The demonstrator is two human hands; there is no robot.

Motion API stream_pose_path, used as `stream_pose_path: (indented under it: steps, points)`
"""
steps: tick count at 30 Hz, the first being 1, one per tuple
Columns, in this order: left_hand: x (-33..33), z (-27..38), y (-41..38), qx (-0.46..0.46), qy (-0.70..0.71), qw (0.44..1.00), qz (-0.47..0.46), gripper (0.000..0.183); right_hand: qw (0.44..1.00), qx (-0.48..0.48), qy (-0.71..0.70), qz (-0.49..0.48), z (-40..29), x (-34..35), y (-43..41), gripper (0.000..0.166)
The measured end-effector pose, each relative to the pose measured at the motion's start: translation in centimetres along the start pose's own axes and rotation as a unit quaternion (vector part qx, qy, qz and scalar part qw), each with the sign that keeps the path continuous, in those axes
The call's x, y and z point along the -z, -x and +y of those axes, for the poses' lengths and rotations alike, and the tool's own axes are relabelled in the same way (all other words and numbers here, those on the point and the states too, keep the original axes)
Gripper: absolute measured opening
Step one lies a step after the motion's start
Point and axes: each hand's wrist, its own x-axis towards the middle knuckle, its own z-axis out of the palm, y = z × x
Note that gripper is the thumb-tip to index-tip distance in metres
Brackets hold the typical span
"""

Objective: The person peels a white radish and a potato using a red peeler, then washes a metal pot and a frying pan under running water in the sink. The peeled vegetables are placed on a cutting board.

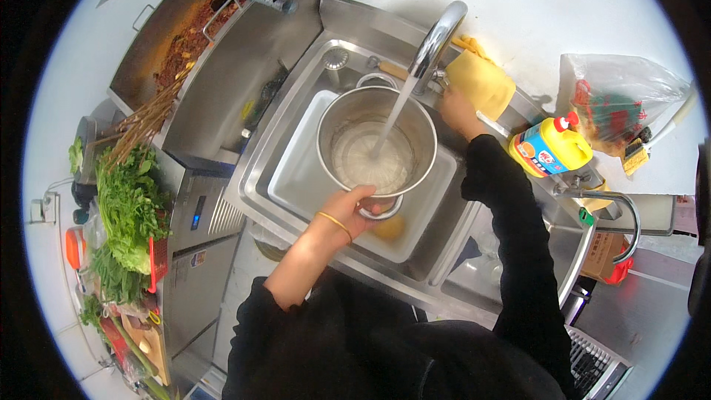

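Note:
A stainless-steel pot [328, 139] is tilted over the sink, water collecting inside. My left hand [347, 214], with a yellow bangle at the wrist, grips the pot's near loop handle [387, 210]. From the chrome faucet [439, 39] a stream of water [395, 114] runs into the pot. My right hand [460, 112] is at the faucet's small handle [440, 76], its fingertips partly hidden. Beneath the pot, a white plastic basin [291, 158] holds water and a blurred yellowish thing [390, 226]. A yellow cloth [482, 83] hangs beside my right hand.
A yellow detergent jug [550, 147] stands on the sink's right ledge, near a second faucet [605, 195]. Behind the basin are a strainer [335, 59] and a wooden-handled tool [391, 69]. Leafy greens [130, 200] and a steel pan of reddish food [183, 44] lie left.

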Motion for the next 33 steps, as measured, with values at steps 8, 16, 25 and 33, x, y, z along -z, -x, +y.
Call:
stream_pose_path:
  steps: [8, 16, 25, 33]
  points:
    - [1.5, -1.5, -0.5, 0.023, 0.044, 0.999, -0.002, 0.021, 0.936, -0.143, -0.320, -0.041, -3.1, 4.1, 2.0, 0.036]
    - [1.0, -2.0, -1.2, 0.035, 0.048, 0.997, 0.039, 0.022, 0.808, -0.187, -0.544, -0.126, -8.5, 10.6, 5.8, 0.041]
    - [1.2, -2.0, -1.4, 0.040, 0.057, 0.997, 0.016, 0.020, 0.843, -0.163, -0.499, -0.116, -9.5, 7.9, 7.6, 0.031]
    - [1.7, -2.1, -1.4, 0.046, 0.057, 0.996, 0.049, 0.020, 0.836, -0.163, -0.510, -0.119, -10.1, 6.8, 8.2, 0.030]
